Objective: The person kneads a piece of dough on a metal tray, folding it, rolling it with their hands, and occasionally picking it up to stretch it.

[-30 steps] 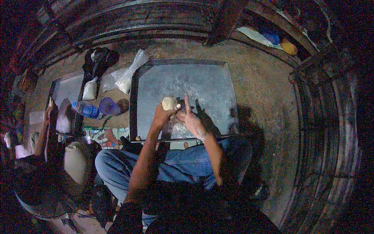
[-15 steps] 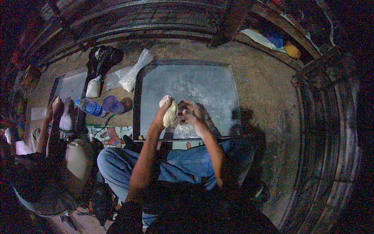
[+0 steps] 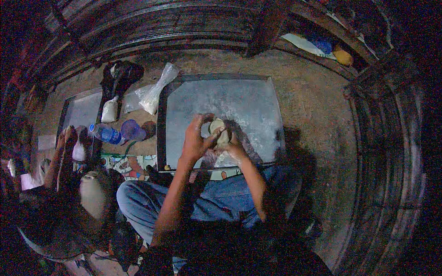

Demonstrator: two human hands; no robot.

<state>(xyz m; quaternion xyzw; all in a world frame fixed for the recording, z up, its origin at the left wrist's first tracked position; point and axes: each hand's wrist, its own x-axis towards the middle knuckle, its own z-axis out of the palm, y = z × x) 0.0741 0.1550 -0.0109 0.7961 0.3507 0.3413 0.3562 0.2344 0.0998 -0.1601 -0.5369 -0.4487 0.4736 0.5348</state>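
Observation:
A pale lump of dough point(image 3: 217, 125) is held up between my two hands, above a wide grey tray dusted with white powder point(image 3: 189, 96). My left hand point(image 3: 196, 138) is closed on the dough from the left, its thumb lying across the front. From the right and below, my right hand point(image 3: 234, 147) cups the same lump; its fingers are partly hidden behind it. The dough looks folded, with a rounded upper part and a narrower lower part.
Left of the tray are a blue-labelled plastic bottle point(image 3: 107, 133), a purplish cup point(image 3: 132, 130), a clear bag of white powder point(image 3: 151, 99), a smaller bag point(image 3: 110, 110) and a black bag point(image 3: 122, 76). A co-worker's hand point(image 3: 69, 134) is by another tray point(image 3: 83, 112).
My right hand has come in from beside the dough and now grips it too. The lump has moved right and been folded from a long hanging shape into a rounder one.

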